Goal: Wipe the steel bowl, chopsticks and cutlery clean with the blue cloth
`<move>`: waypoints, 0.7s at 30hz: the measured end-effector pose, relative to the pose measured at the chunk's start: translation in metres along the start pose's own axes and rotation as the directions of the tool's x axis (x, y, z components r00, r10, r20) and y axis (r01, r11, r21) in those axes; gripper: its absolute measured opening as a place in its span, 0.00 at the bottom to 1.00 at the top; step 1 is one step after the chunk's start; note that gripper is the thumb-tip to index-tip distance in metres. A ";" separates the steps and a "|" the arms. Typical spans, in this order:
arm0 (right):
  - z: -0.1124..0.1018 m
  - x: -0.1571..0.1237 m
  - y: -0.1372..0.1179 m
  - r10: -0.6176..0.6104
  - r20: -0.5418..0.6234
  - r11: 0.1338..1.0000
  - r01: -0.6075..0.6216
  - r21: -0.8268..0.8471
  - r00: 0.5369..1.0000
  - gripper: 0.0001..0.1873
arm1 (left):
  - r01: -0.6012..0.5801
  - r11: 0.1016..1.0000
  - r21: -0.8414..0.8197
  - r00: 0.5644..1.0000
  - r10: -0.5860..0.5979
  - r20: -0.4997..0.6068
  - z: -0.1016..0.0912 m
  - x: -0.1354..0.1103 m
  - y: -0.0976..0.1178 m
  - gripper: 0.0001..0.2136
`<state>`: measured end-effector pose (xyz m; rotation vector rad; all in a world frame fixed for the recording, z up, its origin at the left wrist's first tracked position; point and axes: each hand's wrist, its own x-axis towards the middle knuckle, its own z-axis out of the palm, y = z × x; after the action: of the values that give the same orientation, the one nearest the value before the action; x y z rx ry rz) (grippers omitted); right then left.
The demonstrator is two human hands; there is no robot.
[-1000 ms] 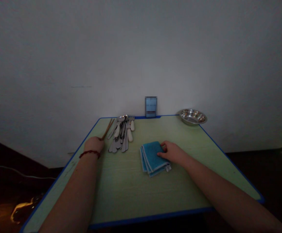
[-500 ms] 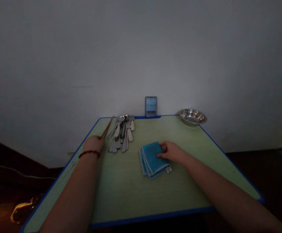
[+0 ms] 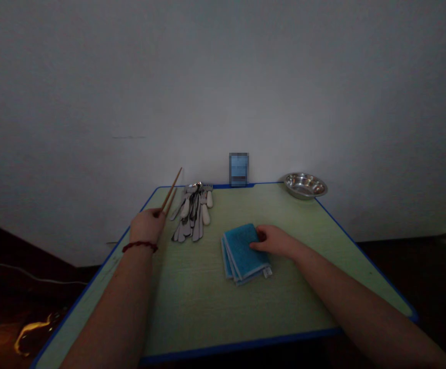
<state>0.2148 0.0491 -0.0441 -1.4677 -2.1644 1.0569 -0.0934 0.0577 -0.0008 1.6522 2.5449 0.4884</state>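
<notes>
My left hand (image 3: 147,226), with a dark red bracelet at the wrist, is closed around wooden chopsticks (image 3: 171,190). Their tips point up and away, towards the wall. Just right of them lies a pile of cutlery (image 3: 193,212), metal spoons, forks and knives, some with white handles. A folded blue cloth (image 3: 245,251) with pale edging and a small white tag rests on the table. My right hand (image 3: 271,241) pinches the cloth's right edge, thumb on top and the other fingers partly hidden behind it.
A shiny metal bowl (image 3: 305,186) stands at the table's far right corner. At the back edge a small upright screen (image 3: 239,169), blurred out, leans near the grey wall (image 3: 223,92). The pale green table (image 3: 200,312) has a blue rim. A white cable runs at the far left.
My left hand has lifted slightly, and the chopsticks have risen, with one tip now above the table's back edge. My right hand and the cloth have barely shifted.
</notes>
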 end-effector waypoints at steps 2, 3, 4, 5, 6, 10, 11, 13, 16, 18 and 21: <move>0.000 0.000 0.001 -0.019 0.015 0.998 0.018 0.068 1.000 0.08 | -0.002 0.998 -0.070 1.000 0.000 -0.027 -0.002 -0.002 0.003 0.19; 0.000 0.000 0.002 -0.022 0.031 0.993 0.018 0.117 0.999 0.09 | -0.001 0.992 -0.123 0.999 -0.004 -0.040 -0.003 -0.003 0.004 0.19; 0.000 0.000 0.002 -0.020 0.053 0.986 0.011 0.167 0.998 0.10 | -0.001 0.984 -0.176 0.999 -0.008 -0.050 -0.004 -0.005 0.006 0.18; 0.000 -0.001 0.002 -0.011 0.076 0.977 -0.006 0.214 0.997 0.11 | -0.001 0.974 -0.227 0.998 -0.011 -0.054 -0.005 -0.006 0.008 0.18; 0.000 -0.001 0.002 0.004 0.100 0.966 -0.030 0.258 0.995 0.12 | -0.002 0.964 -0.266 0.999 -0.012 -0.051 -0.005 -0.008 0.009 0.18; 0.000 -0.005 -0.001 0.070 0.165 0.916 -0.129 0.381 0.984 0.15 | 0.061 0.840 -0.540 0.998 -0.047 0.039 -0.004 -0.015 0.017 0.20; -0.001 -0.006 -0.003 0.074 0.172 0.902 -0.140 0.408 0.982 0.15 | 0.089 0.780 -0.619 0.996 -0.054 0.074 -0.002 -0.017 0.019 0.20; -0.002 -0.008 -0.008 0.085 0.164 0.873 -0.152 0.463 0.983 0.14 | 0.138 0.660 -0.739 0.990 -0.063 0.128 0.001 -0.019 0.023 0.19; -0.004 -0.009 -0.013 0.136 0.117 0.823 -0.178 0.539 0.984 0.16 | 0.203 0.464 -0.862 0.977 -0.035 0.211 0.007 -0.022 0.030 0.15; -0.005 -0.009 -0.015 0.180 0.073 0.800 -0.189 0.569 0.981 0.17 | 0.261 0.325 -0.909 0.957 0.035 0.287 0.010 -0.026 0.036 0.13; -0.006 -0.008 -0.018 0.205 0.015 0.778 -0.172 0.604 0.979 0.16 | 0.336 0.198 -0.921 0.925 0.117 0.362 0.016 -0.035 0.046 0.10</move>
<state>0.2103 0.0405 -0.0261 -1.3790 -1.4391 1.5748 -0.0344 0.0473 -0.0063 0.8412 1.3308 1.2945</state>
